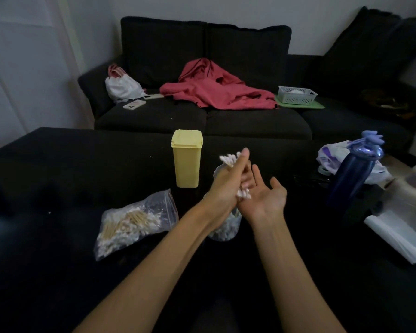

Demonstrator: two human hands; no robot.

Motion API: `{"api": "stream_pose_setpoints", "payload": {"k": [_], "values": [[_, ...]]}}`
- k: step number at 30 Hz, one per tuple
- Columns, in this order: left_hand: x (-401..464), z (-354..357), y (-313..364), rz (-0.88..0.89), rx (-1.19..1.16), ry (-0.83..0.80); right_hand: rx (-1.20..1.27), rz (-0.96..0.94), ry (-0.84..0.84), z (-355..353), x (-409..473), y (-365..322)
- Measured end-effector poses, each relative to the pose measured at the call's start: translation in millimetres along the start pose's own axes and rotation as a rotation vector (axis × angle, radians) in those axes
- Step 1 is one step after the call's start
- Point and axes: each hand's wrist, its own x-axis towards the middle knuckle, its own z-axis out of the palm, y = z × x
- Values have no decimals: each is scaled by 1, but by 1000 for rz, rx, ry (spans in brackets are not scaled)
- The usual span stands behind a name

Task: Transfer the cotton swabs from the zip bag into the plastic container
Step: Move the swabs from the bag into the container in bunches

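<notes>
Midway Through the Transfer: A Bundle of Swabs Held Above the Container

Centrally, a dark table [58,164] carries the work. Near its front-left edge lies the zip bag [135,224], flat, mouth apparently open, with many cotton swabs left inside. Toward the far edge stands a yellow lidded box [186,162]. Between the two forearms sits the clear plastic container [226,227], partly filled and largely hidden by the left wrist.

The left hand [226,183] grips a bundle of cotton swabs [228,159], fingers curled around the shafts, tips protruding above and below the fist. The right hand [267,195] is spread, palm up, holding nothing, touching or just beside the lower tips; contact cannot be confirmed.

Risk: the bundle is angled and the container mouth looks narrow. Release without alignment would probably scatter swabs across the table, and a wrist striking the light container could tip it.
</notes>
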Motion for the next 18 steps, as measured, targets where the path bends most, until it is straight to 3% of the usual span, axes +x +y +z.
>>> {"api": "stream_pose_setpoints", "payload": {"k": [3,5,8,12,15,18], "values": [[-14,6,2,10,346,-75,-21,-17,-44,0,2,-1],[-18,7,4,46,455,-56,-145,-52,-15,1,3,0],[-6,-10,19,167,583,10,-693,-227,101,4,4,-9],[7,-41,34,64,1092,-19,-1279,-306,-147,24,-13,-26],[8,-44,34,-7,1417,-31,-1859,-366,-315,24,-18,-14],[12,-43,27,-43,1540,-7,-2060,-438,-293,8,-12,1]]}}
